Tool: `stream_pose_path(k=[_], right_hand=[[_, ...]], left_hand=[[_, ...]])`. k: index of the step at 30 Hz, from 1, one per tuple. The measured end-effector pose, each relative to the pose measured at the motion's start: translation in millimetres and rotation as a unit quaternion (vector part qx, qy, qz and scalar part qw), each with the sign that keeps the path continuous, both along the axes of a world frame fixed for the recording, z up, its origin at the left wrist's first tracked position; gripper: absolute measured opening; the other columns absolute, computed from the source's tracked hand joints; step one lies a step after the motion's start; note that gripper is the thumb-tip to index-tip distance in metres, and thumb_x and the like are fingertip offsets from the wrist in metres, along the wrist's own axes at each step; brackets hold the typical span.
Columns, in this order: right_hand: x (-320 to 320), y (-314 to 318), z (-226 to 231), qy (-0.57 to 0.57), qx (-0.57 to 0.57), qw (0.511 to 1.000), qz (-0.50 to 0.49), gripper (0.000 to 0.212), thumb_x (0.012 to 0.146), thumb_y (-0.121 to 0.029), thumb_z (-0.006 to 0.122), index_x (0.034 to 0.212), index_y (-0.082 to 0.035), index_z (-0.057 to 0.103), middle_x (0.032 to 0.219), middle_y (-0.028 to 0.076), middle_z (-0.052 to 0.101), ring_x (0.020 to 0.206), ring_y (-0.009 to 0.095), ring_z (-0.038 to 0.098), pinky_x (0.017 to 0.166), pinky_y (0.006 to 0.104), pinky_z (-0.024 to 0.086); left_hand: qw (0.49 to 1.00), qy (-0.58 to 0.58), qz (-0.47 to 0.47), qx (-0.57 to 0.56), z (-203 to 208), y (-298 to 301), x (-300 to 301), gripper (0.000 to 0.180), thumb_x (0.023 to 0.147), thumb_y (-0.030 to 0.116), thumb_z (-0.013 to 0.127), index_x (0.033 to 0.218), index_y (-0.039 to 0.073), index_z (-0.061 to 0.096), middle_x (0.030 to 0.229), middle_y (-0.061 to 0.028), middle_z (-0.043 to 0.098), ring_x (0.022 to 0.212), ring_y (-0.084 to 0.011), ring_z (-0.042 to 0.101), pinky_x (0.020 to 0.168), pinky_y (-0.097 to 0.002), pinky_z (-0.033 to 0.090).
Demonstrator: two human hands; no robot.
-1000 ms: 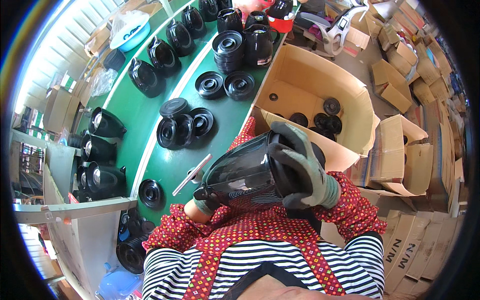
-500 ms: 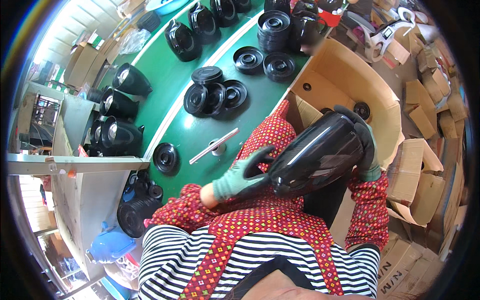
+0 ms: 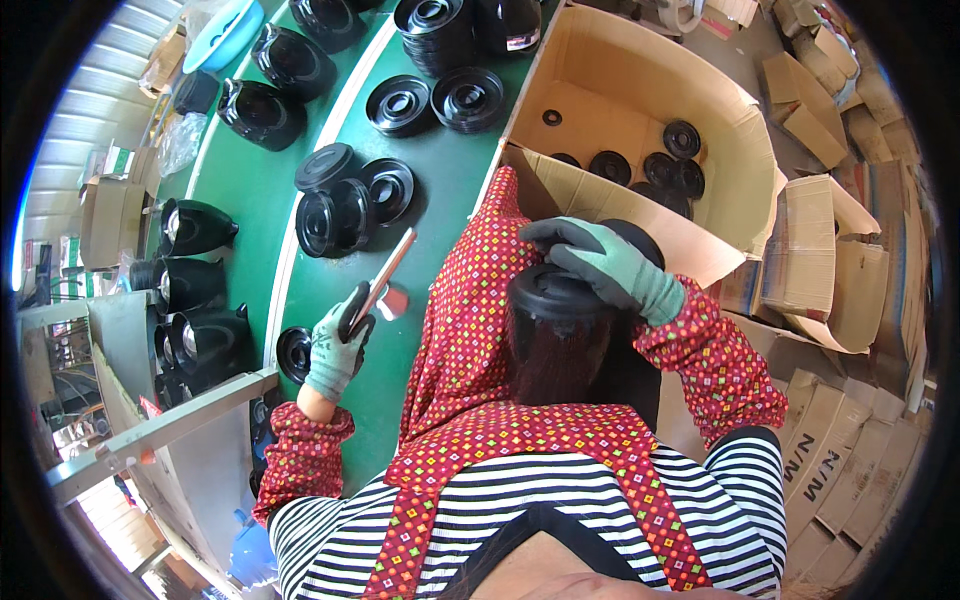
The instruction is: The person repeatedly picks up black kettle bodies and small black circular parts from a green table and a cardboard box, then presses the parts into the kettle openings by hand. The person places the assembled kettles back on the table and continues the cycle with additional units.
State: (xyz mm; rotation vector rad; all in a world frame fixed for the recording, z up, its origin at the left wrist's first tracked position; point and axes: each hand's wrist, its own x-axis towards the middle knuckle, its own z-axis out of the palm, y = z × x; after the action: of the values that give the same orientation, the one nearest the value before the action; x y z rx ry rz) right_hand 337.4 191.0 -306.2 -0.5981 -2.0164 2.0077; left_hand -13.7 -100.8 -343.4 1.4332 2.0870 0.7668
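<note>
A glossy black jug-like vessel [image 3: 560, 345] stands roughly upright in my lap, its dark round end facing up. My right hand [image 3: 605, 265], in a green and black glove, lies over that end with its fingers curled across the edge, steadying it. My left hand [image 3: 338, 345], gloved the same way, is closed around the lower part of a slim metallic bar [image 3: 394, 257] over the green table. Beside the bar is a small pale cup-shaped piece [image 3: 392, 302]. A black round lid [image 3: 294, 354] lies just left of my left hand, partly covered by it.
More black lids [image 3: 350, 205] lie on the green table [image 3: 440, 170], with a stack [image 3: 432, 40] farther back. Black vessels [image 3: 262, 112] stand at the far left and along the left side. An open cardboard box [image 3: 640, 80] on my right holds several black discs.
My left hand has left the vessel and taken hold of the bar. The vessel has gone from lying tilted to roughly upright, and my right hand has shifted onto its upper end.
</note>
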Motion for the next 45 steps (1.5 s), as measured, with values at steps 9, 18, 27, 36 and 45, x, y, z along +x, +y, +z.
stream_pose_path(k=[9, 18, 27, 36, 45], right_hand=[[-32, 31, 72, 0.096, 0.521, 0.847, -0.033, 0.060, 0.084, -0.021, 0.077, 0.143, -0.011, 0.066, 0.146, 0.019, 0.059, 0.141, 0.042, 0.050, 0.124, 0.0608, 0.029], [-42, 48, -63, 0.274, 0.080, 0.957, 0.046, 0.030, 0.104, -0.016, 0.067, 0.130, -0.002, 0.067, 0.134, 0.017, 0.065, 0.126, 0.030, 0.061, 0.113, 0.0435, 0.046], [-49, 62, -56, 0.287, -0.016, 0.936, 0.203, 0.020, 0.105, -0.016, 0.064, 0.116, 0.000, 0.069, 0.130, 0.017, 0.066, 0.129, 0.034, 0.059, 0.117, 0.0492, 0.041], [-58, 29, -61, 0.384, 0.009, 0.916, 0.120, 0.021, 0.104, -0.012, 0.062, 0.120, 0.002, 0.064, 0.130, 0.021, 0.062, 0.133, 0.043, 0.054, 0.117, 0.0552, 0.039], [-4, 43, 40, -0.018, 0.352, 0.935, 0.044, 0.059, 0.074, -0.049, 0.085, 0.115, -0.012, 0.067, 0.097, 0.012, 0.060, 0.093, 0.035, 0.059, 0.084, 0.0477, 0.045]], left_hand=[[0.987, -0.021, -0.160, -0.006, 168, 141, 90, 0.069, 0.088, -0.001, 0.075, 0.154, 0.003, 0.055, 0.106, -0.0194, 0.069, 0.080, -0.0264, 0.071, 0.076, -0.0350, 0.056], [0.863, -0.140, -0.450, 0.183, 164, 232, 124, 0.065, 0.080, 0.026, 0.084, 0.136, -0.001, 0.067, 0.129, -0.0241, 0.067, 0.115, -0.0378, 0.068, 0.100, -0.0493, 0.053], [0.914, 0.137, -0.378, 0.052, 143, 232, 244, 0.046, 0.089, 0.033, 0.071, 0.123, 0.002, 0.070, 0.109, -0.0145, 0.068, 0.097, -0.0319, 0.066, 0.090, -0.0493, 0.052], [0.917, -0.025, -0.375, 0.131, 141, 220, 234, 0.044, 0.077, 0.039, 0.076, 0.109, 0.009, 0.072, 0.100, -0.0078, 0.064, 0.090, -0.0276, 0.062, 0.082, -0.0450, 0.050], [0.702, -0.541, -0.385, 0.258, 79, 205, 128, 0.043, 0.100, 0.041, 0.065, 0.081, 0.004, 0.071, 0.085, -0.0124, 0.068, 0.086, -0.0335, 0.069, 0.091, -0.0562, 0.051]])
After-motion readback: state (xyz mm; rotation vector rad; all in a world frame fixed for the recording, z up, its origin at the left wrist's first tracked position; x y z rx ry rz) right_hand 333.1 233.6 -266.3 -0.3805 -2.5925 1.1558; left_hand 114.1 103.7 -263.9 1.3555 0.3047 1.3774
